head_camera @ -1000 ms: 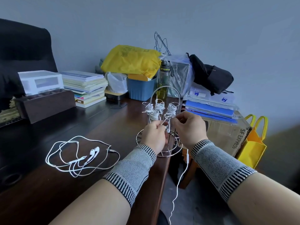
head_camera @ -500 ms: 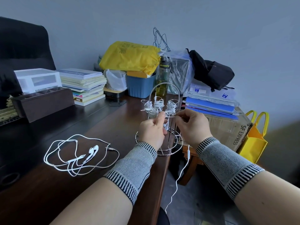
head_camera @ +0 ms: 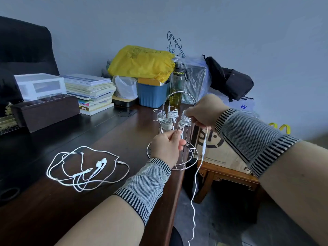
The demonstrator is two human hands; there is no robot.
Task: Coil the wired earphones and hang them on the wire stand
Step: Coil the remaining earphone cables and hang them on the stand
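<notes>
White cord (head_camera: 195, 189) hangs nearest you, dropping off the desk's right edge toward the floor with an inline remote on it. It runs up to your right hand (head_camera: 205, 112), whose fingers are curled and pinch the cord just beside the bundle being wound (head_camera: 184, 121). Your left hand (head_camera: 166, 148) sits lower and closer, in front of the wire stand (head_camera: 193, 155), fingers closed on the bottom of that same bundle. So each grip is clamped on one pair of earphones, left below, right above and slightly farther.

What the next move turns on: the bundle's long axis stands roughly upright between your hands, and the free cord leaves your right hand and hangs straight down. By my reading you are part-way through wrapping; the right hand is the nearer one to carry the loose tail round, while the left holds the core steady. The long tail could snag on the stand's ring base.

Left of your forearm, on the desk's near middle, a second pair of earphones (head_camera: 88, 169) lies loose and uncoiled, well apart from the stand. Just behind your hands, several finished coils (head_camera: 166, 119) hang on the stand's upper arms under its arched handle. Farther back along the desk's far edge sit stacked books (head_camera: 90, 89) and a blue bin (head_camera: 152, 95).
</notes>
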